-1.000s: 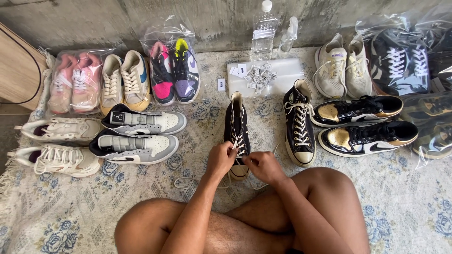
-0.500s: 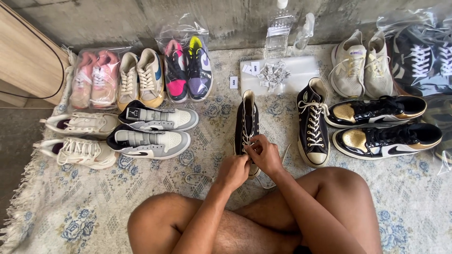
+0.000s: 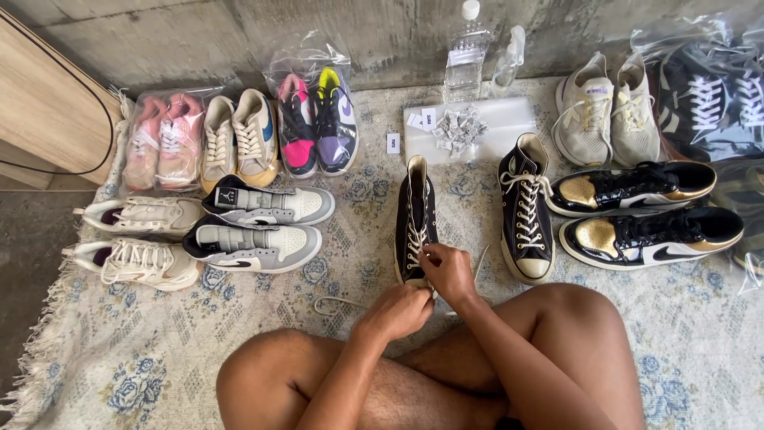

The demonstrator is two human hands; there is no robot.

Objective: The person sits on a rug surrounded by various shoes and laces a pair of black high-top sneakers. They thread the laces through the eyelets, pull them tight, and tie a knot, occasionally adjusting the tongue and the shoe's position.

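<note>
Patterned rug (image 3: 334,334) against a concrete wall, black sneaker (image 3: 415,219) mid-rug, toe toward the near edge. Both hands, left (image 3: 398,310) and right (image 3: 450,271), pinch its white lace (image 3: 414,243). Its twin (image 3: 525,211) sits just right, 2 gold-black shoes (image 3: 637,211) beyond.

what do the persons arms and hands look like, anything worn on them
Both arms are bare from the hands up to where they leave the picture: no sleeves show. The left hand and the right hand wear no gloves, and no ring, watch or bracelet can be seen on either. The legs below them are bare too.
</note>
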